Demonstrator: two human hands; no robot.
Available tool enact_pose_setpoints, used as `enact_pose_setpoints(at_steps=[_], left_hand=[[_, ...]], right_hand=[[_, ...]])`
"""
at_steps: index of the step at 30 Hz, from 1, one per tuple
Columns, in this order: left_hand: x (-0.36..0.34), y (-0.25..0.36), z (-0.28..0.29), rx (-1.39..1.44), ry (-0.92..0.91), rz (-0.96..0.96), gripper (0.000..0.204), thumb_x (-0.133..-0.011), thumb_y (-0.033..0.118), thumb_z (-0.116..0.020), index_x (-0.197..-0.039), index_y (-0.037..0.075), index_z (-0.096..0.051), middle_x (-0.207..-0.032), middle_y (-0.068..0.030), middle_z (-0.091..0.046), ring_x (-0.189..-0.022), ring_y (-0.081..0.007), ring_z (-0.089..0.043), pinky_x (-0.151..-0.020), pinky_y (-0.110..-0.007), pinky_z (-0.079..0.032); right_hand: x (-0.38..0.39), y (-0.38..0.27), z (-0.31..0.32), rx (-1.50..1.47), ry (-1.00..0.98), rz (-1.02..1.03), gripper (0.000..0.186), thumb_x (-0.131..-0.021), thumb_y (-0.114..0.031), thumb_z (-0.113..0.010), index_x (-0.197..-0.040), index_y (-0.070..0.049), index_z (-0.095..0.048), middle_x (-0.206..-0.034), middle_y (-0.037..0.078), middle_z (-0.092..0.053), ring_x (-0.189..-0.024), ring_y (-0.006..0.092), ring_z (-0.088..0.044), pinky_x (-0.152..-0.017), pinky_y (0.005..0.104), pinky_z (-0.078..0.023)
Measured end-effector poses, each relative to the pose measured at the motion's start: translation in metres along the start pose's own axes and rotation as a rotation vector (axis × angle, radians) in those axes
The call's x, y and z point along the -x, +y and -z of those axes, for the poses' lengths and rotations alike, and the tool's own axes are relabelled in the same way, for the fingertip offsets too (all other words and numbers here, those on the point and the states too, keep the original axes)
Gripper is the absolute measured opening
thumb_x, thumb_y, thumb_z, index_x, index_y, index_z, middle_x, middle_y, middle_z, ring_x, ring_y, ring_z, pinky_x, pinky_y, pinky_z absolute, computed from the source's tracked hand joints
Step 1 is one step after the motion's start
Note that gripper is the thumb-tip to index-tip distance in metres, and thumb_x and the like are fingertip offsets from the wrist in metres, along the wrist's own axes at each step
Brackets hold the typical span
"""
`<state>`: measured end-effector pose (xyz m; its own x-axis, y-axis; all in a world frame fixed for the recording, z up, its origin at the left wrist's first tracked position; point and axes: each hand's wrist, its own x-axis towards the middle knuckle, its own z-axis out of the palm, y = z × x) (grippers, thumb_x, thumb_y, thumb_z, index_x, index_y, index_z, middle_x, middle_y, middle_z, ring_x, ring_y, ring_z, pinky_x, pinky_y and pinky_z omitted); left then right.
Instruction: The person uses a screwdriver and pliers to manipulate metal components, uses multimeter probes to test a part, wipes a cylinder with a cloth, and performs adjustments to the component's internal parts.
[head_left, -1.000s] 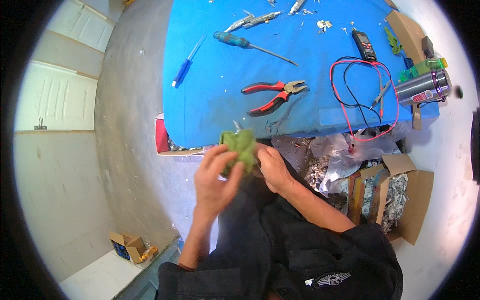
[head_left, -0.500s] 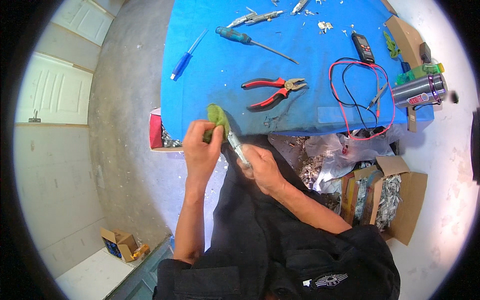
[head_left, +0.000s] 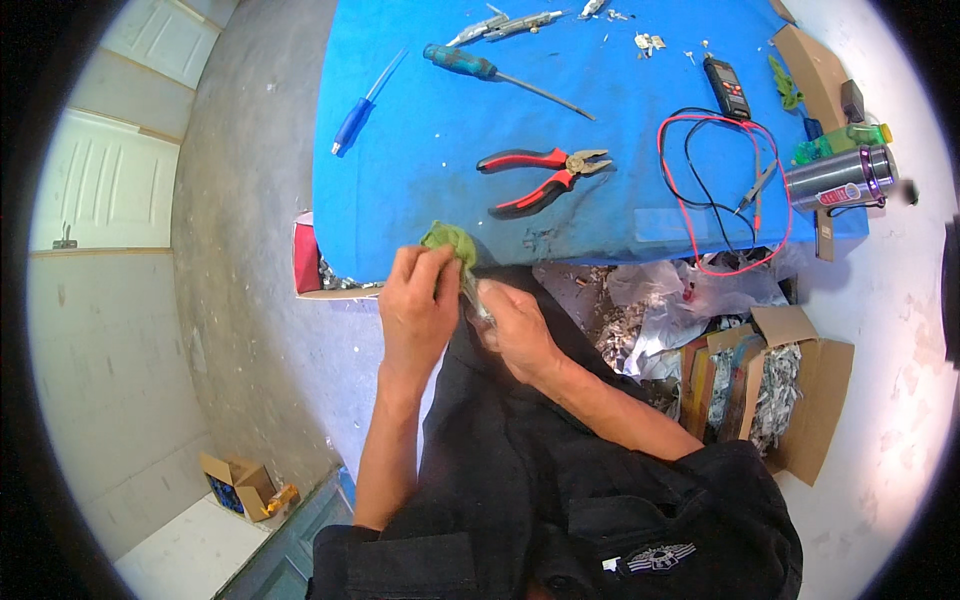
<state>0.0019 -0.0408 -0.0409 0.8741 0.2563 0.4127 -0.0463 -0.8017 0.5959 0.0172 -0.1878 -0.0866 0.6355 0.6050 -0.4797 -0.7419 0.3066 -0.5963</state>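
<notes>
My left hand (head_left: 417, 310) has its fingers closed on a green cloth (head_left: 445, 237) at the near edge of the blue table (head_left: 390, 190). Beside it my right hand (head_left: 512, 330) grips a slim silver metal piece (head_left: 472, 298), whose upper end is hidden in the cloth. Red-and-black pliers (head_left: 545, 182) lie open on the table beyond my hands, with a blue-handled screwdriver (head_left: 352, 125) to the left and a longer teal-handled screwdriver (head_left: 458, 62) farther back.
A black meter (head_left: 727, 87) with looped leads, a steel flask (head_left: 830, 180) and a green bottle (head_left: 855, 137) sit at the right. Silver pieces (head_left: 525, 25) lie at the back. Boxes of scrap (head_left: 810, 400) and plastic bags (head_left: 715, 285) are below the table.
The cloth and both hands have shifted since a second ago, the cloth up and left. The silver piece, exposed half a second ago, is now more covered by my fingers and the cloth.
</notes>
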Motion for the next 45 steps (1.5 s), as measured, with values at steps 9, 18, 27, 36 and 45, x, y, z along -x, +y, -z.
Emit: enact_pose_setpoints(at_steps=[9, 18, 27, 36, 45], left_hand=[[0.006, 0.016, 0.028, 0.098, -0.068, 0.087, 0.016, -0.090, -0.001, -0.076, -0.106, 0.000, -0.073, -0.098, -0.0174, -0.069, -0.085, -0.0345, -0.070, -0.072, -0.040, -0.056], [0.001, -0.006, 0.015, -0.017, -0.041, 0.041, 0.011, -0.092, 0.000, -0.073, -0.103, 0.000, -0.070, -0.093, -0.0172, -0.067, -0.080, -0.0365, -0.068, -0.068, -0.044, -0.054], [0.012, 0.009, 0.025, 0.035, -0.078, 0.030, 0.012, -0.092, 0.003, -0.074, -0.104, 0.002, -0.071, -0.094, -0.0165, -0.066, -0.081, -0.0379, -0.069, -0.069, -0.044, -0.056], [0.006, -0.011, 0.021, -0.073, -0.040, 0.044, 0.011, -0.093, 0.002, -0.073, -0.103, 0.001, -0.069, -0.093, -0.0174, -0.066, -0.078, -0.0380, -0.068, -0.067, -0.046, -0.054], [0.031, 0.024, 0.019, 0.015, -0.118, 0.010, 0.014, -0.091, 0.006, -0.075, -0.104, 0.005, -0.071, -0.098, -0.0157, -0.067, -0.083, -0.0376, -0.070, -0.071, -0.046, -0.057]], right_hand=[[0.000, -0.011, -0.003, 0.106, -0.037, 0.020, 0.026, -0.107, -0.021, -0.053, -0.118, -0.003, -0.068, -0.082, 0.000, -0.060, -0.065, 0.0073, -0.050, -0.057, 0.0250, -0.040], [0.006, -0.009, -0.015, 0.764, 0.072, 0.491, 0.032, -0.100, -0.014, -0.058, -0.126, 0.004, -0.066, -0.090, 0.017, -0.070, -0.079, 0.0184, -0.065, -0.073, 0.0367, -0.053], [-0.005, -0.003, -0.001, 0.686, 0.030, 0.429, 0.025, -0.099, -0.014, -0.061, -0.116, 0.002, -0.069, -0.085, 0.021, -0.068, -0.076, 0.0247, -0.066, -0.070, 0.0413, -0.052], [0.017, -0.015, -0.022, 0.992, 0.145, 0.389, 0.028, -0.097, -0.011, -0.063, -0.123, -0.002, -0.068, -0.089, 0.026, -0.071, -0.086, 0.0459, -0.070, -0.073, 0.0484, -0.054], [0.004, -0.002, -0.003, 1.163, 0.063, 0.699, 0.024, -0.090, -0.009, -0.067, -0.113, -0.002, -0.067, -0.089, 0.024, -0.071, -0.083, 0.0488, -0.069, -0.068, 0.0548, -0.054]])
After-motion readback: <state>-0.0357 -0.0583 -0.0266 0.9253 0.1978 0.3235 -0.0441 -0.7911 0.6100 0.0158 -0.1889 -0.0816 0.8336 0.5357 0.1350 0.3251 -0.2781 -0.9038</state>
